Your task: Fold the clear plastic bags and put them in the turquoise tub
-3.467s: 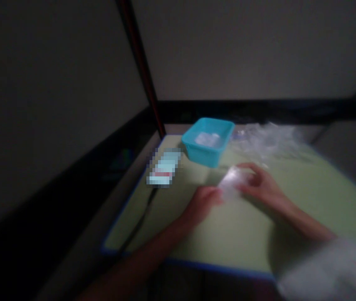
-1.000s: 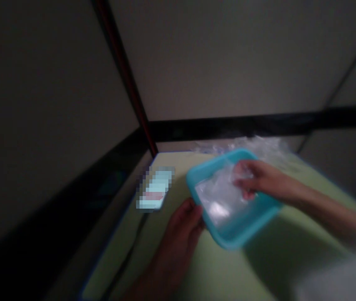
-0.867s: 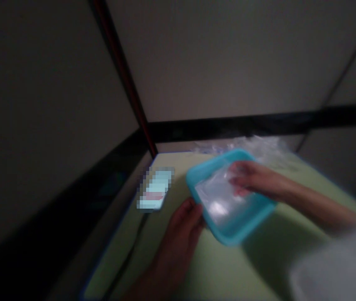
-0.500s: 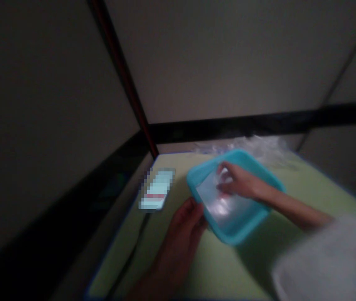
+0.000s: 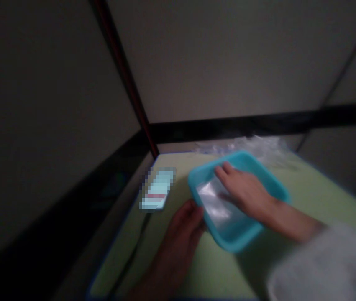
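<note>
A turquoise plastic basket [image 5: 234, 243] is tilted above the table, its near left rim held by my left hand [image 5: 185, 221] with fingers and thumb closed on it. Inside lies a shiny, clear plastic bag [image 5: 212, 200], spread along the left part of the basket. Over that bag is my right hand [image 5: 243, 190], palm down, its fingers stretched out and the thumb apart from them. The fingertips reach toward the far left wall of the basket. Blur hides whether they press on the plastic.
A lit phone [image 5: 158, 190], pixelated, lies on the yellow-green table [image 5: 221, 276] to the left, a dark cable [image 5: 134, 251] running from it. Crumpled clear plastic [image 5: 259, 148] is heaped behind the basket. Grey wall panels [image 5: 228, 62] rise behind the table.
My right hand has gone from a pinch on the plastic to outstretched fingers lying over it. The basket has shifted slightly right and down; my left hand keeps its hold.
</note>
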A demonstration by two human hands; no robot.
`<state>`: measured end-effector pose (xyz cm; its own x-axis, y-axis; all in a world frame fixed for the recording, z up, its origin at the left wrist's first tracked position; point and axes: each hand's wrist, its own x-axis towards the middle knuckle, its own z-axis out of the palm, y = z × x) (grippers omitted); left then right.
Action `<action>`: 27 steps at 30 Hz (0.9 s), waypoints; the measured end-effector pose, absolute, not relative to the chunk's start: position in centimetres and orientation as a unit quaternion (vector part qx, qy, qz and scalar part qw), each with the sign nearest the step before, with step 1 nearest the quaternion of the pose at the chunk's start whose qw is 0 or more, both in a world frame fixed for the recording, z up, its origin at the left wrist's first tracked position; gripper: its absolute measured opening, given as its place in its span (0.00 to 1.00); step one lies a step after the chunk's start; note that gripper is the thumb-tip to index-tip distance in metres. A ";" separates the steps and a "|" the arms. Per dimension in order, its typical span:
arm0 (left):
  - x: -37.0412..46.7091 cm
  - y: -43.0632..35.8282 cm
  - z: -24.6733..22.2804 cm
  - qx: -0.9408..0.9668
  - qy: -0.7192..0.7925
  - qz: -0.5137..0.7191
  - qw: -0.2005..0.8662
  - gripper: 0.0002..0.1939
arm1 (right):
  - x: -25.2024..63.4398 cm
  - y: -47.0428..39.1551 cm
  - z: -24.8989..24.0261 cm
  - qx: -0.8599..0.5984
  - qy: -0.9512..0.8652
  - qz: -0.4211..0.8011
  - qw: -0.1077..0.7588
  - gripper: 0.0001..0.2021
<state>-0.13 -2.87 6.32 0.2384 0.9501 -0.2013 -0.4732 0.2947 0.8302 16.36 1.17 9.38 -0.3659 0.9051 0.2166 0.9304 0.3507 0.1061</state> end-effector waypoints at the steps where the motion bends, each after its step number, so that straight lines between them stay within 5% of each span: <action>1: -0.1 -2.9 6.4 0.328 0.365 0.495 0.717 0.14 | 16.4 1.3 9.3 -0.543 -0.832 -0.094 0.056 0.11; 11: -0.5 -3.1 6.4 0.351 0.353 0.477 0.725 0.13 | 18.2 2.2 9.5 -0.358 -0.921 0.139 0.060 0.14; 21: -0.7 -2.9 6.1 0.345 0.350 0.468 0.734 0.14 | 16.8 1.4 9.0 -0.424 -0.895 0.120 0.064 0.07; 27: -0.8 -2.7 5.6 0.332 0.349 0.463 0.744 0.13 | 16.7 1.0 9.2 -0.392 -0.896 0.182 0.105 0.14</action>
